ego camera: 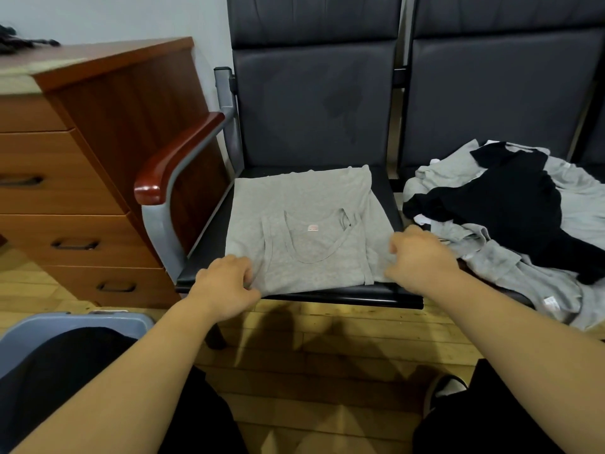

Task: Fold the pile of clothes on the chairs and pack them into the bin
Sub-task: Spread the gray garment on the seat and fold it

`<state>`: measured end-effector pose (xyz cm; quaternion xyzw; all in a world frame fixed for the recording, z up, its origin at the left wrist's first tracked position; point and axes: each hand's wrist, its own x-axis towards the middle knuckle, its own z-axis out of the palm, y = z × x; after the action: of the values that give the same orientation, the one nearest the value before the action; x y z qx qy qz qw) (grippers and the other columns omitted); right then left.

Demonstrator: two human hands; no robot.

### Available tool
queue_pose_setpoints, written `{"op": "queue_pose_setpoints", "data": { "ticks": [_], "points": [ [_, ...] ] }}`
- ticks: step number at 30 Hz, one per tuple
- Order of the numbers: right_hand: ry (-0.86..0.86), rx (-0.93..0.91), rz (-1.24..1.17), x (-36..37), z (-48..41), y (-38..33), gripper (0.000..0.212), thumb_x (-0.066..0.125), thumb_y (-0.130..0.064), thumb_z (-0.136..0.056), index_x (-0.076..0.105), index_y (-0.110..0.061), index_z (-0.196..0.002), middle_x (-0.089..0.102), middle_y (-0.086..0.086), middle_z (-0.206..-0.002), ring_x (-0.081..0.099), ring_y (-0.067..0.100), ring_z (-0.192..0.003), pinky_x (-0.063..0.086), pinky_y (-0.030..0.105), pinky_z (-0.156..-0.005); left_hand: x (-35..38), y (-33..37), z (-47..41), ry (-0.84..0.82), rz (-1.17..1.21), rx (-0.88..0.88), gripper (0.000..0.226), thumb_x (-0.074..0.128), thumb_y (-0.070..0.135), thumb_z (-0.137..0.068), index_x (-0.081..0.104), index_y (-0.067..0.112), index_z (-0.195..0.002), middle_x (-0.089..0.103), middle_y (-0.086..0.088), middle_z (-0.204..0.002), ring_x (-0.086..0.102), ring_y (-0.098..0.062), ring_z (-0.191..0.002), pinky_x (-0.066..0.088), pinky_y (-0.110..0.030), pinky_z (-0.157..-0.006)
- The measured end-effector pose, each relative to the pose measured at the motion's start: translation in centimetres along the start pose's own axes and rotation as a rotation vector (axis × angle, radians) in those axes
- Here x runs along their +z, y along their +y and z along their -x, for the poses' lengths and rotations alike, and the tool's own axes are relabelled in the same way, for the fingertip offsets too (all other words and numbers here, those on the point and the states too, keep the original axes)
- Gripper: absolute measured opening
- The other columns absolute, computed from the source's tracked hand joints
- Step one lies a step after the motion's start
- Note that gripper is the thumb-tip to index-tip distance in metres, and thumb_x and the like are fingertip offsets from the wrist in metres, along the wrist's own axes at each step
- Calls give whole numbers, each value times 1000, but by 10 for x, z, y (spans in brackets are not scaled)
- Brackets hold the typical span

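Observation:
A grey tank top (304, 231) lies folded flat on the seat of the left chair (376, 294), its neckline and small white label facing up. My left hand (226, 286) pinches its near left corner at the seat's front edge. My right hand (419, 257) has curled fingers gripping the top's near right edge. A pile of grey and black clothes (510, 217) is heaped on the right chair's seat. The blue-grey bin (82, 321) stands on the floor at lower left, with dark fabric inside.
A wooden drawer cabinet (75, 191) stands left of the chair, close to its red-brown armrest (176, 158). The chair backs (314, 103) rise behind the seats. My knees and a shoe (445, 391) are over the wooden floor below.

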<state>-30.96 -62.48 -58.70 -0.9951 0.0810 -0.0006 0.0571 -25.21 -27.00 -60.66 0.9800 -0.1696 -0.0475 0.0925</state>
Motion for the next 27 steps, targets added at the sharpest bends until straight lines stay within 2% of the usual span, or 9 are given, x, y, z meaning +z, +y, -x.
{"op": "queue_pose_setpoints", "data": {
  "ticks": [4, 9, 12, 15, 17, 19, 21, 23, 27],
  "points": [
    [-43, -366, -19, 16, 14, -22, 58, 69, -33, -80, 53, -25, -136, 50, 1, -128, 47, 27, -117, 44, 38, -90, 19, 17, 3, 110, -287, 236, 53, 65, 47, -77, 44, 29, -123, 44, 5, -113, 45, -22, -102, 40, -39, -87],
    [-83, -318, 82, 29, 12, -38, 57, 62, -27, -84, 52, -27, -140, 53, -3, -135, 51, 24, -120, 47, 39, -94, 33, 24, -1, 159, -345, 228, 54, 66, 12, -81, 46, 22, -130, 48, 0, -116, 47, -24, -102, 39, -37, -80],
    [-61, -277, 100, 28, 6, -35, 41, 57, -15, -87, 61, -25, -127, 61, -2, -122, 59, 24, -107, 51, 37, -86, 21, 23, -4, 118, -331, 142, 47, 58, 2, -86, 46, 22, -127, 52, -1, -113, 50, -24, -101, 44, -36, -75],
    [34, -207, 156, 27, 1, -29, 13, 53, -10, -91, 60, -21, -89, 55, -5, -85, 60, 25, -84, 47, 33, -69, 2, 21, -8, 21, -289, 59, 37, 54, -2, -88, 50, 21, -116, 55, 1, -100, 55, -22, -90, 54, -39, -76],
    [54, -179, 157, 25, -3, -29, 28, 53, -14, -93, 42, -25, -70, 42, -7, -70, 53, 23, -73, 38, 31, -64, -12, 17, -10, -10, -228, 45, 32, 51, -2, -88, 52, 22, -109, 55, 1, -89, 58, -23, -80, 57, -43, -75],
    [20, -154, 72, 21, -9, -31, 36, 55, -19, -93, 34, -28, -66, 42, -8, -68, 53, 22, -73, 39, 31, -64, -24, 12, -12, 16, -155, 69, 24, 50, -1, -88, 54, 20, -98, 56, -1, -83, 58, -27, -77, 57, -45, -72],
    [-11, -112, -30, 13, -18, -31, 30, 57, -20, -92, 40, -29, -68, 48, -6, -74, 58, 23, -79, 43, 32, -66, -36, 7, -17, 44, -85, 72, 17, 51, -1, -86, 55, 16, -86, 57, -5, -79, 59, -30, -74, 56, -46, -69],
    [-20, -75, -44, 2, -30, -29, 22, 58, -20, -91, 47, -27, -73, 51, -4, -78, 57, 24, -81, 43, 32, -66, -47, 6, -30, 17, -65, 42, 16, 51, 0, -84, 53, 15, -79, 57, -7, -78, 57, -29, -73, 53, -43, -65],
    [-16, -58, -11, -16, -62, -30, 28, 54, -13, -92, 40, -24, -70, 49, -3, -77, 54, 25, -80, 40, 33, -65, -62, 0, -65, -32, -93, -19, 20, 50, 1, -84, 49, 16, -71, 54, -4, -77, 53, -23, -72, 41, -34, -59]
  ]
}}
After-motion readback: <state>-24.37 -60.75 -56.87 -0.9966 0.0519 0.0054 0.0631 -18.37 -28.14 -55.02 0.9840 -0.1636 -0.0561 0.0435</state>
